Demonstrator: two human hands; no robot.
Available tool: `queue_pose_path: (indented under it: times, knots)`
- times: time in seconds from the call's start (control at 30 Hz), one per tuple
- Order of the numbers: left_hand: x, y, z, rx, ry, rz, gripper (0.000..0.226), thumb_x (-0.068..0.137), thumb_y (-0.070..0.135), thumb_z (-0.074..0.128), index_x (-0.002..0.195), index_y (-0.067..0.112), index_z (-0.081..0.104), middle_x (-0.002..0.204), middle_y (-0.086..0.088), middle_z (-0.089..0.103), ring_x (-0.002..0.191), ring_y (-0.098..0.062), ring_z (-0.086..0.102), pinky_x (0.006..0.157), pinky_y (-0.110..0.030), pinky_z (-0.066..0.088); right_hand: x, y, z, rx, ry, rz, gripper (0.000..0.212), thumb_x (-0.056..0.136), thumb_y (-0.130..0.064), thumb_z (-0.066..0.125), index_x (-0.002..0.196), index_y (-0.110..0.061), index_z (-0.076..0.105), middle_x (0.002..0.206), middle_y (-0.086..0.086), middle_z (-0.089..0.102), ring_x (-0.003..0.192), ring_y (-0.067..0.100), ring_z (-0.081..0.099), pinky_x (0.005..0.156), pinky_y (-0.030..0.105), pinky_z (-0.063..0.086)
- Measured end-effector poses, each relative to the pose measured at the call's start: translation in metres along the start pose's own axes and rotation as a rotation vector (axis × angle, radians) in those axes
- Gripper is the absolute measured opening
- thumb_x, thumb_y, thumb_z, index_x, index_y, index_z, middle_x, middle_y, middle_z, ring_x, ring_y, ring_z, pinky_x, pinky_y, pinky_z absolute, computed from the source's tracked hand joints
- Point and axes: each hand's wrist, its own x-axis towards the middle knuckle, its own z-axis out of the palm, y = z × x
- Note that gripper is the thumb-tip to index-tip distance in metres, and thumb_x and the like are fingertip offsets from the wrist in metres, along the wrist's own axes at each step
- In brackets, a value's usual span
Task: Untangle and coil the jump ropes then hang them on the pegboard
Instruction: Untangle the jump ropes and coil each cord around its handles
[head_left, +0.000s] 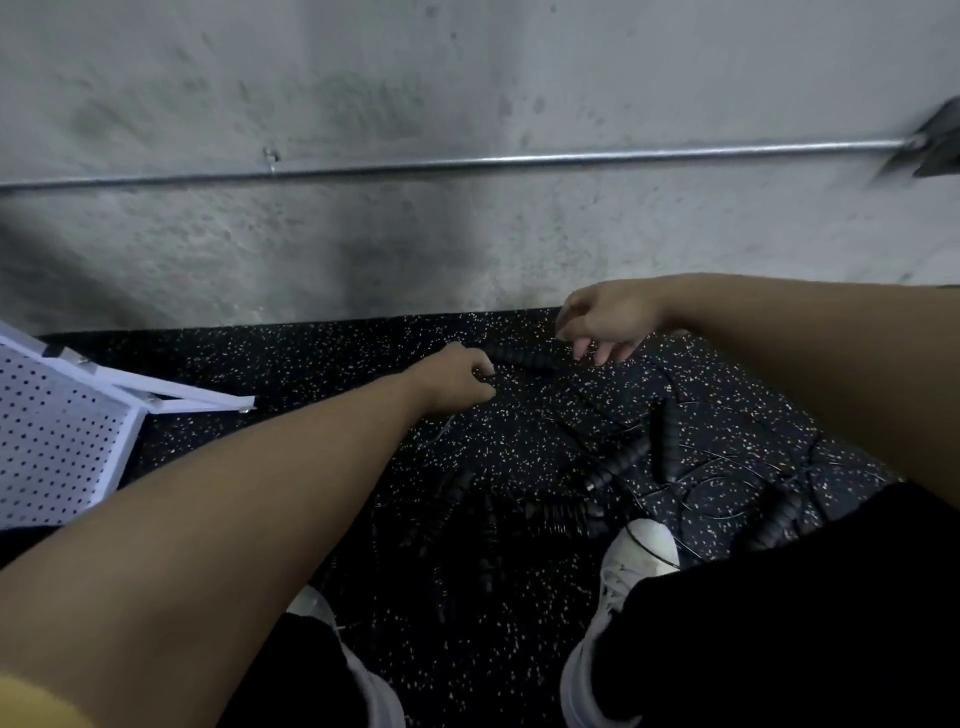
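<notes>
Down on speckled floor (311, 358) by wall: left hand (457, 376) curled round ribbed handle (519, 357); right hand (605, 322) hangs loose-fingered above its far end; jump ropes (623, 467) tangled near shoes (631, 561); pegboard (57, 436) leaning, left.

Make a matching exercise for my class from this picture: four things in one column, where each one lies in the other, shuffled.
Things:
1. pegboard
2. metal pipe
3. left hand
4. white shoe

Places:
A. along the wall
B. on the floor at the left edge
C. gripping one end of a ribbed jump-rope handle
D. beside the tangled ropes

Pairs: 1-B, 2-A, 3-C, 4-D
</notes>
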Motion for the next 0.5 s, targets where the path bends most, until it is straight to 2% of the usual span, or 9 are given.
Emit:
queue_pose_path:
  times: [0.17,0.27,0.37,0.5]
  knots:
    - [0.037,0.020,0.015,0.023,-0.048,0.044,0.042,0.098,0.032,0.064,0.138,0.021,0.059,0.149,-0.009,0.047,0.114,-0.022,0.062,0.098,-0.035,0.051,0.021,0.020,-0.018,-0.028,-0.003,-0.002,0.023,0.106,-0.034,0.050,0.126,-0.023,0.053,0.111,0.003,0.069,0.093,0.021,0.069,0.081,0.038,0.059]
    - [0.061,0.021,0.029,0.023,-0.096,0.045,0.041,0.100,0.034,0.062,0.139,0.024,0.056,0.151,-0.007,0.041,0.120,-0.022,0.057,0.095,-0.029,0.045,0.042,0.037,-0.017,-0.009,-0.030,0.004,0.020,0.106,-0.034,0.050,0.123,-0.025,0.054,0.109,0.003,0.069,0.091,0.019,0.069,0.079,0.036,0.058]
    - [0.085,0.020,0.043,-0.003,-0.115,0.048,0.041,0.101,0.033,0.061,0.140,0.023,0.055,0.147,-0.006,0.046,0.125,-0.021,0.053,0.097,-0.028,0.042,0.067,0.061,-0.009,-0.008,-0.053,0.022,0.020,0.106,-0.033,0.049,0.122,-0.023,0.056,0.108,0.003,0.069,0.090,0.019,0.069,0.081,0.039,0.060]
    - [0.112,0.020,0.064,-0.036,-0.127,0.042,0.042,0.101,0.029,0.058,0.142,0.023,0.052,0.145,-0.004,0.049,0.122,-0.019,0.055,0.100,-0.030,0.044,0.098,0.099,0.009,-0.008,-0.055,0.048,0.023,0.106,-0.027,0.047,0.125,-0.018,0.057,0.105,0.003,0.068,0.085,0.016,0.067,0.074,0.034,0.060]
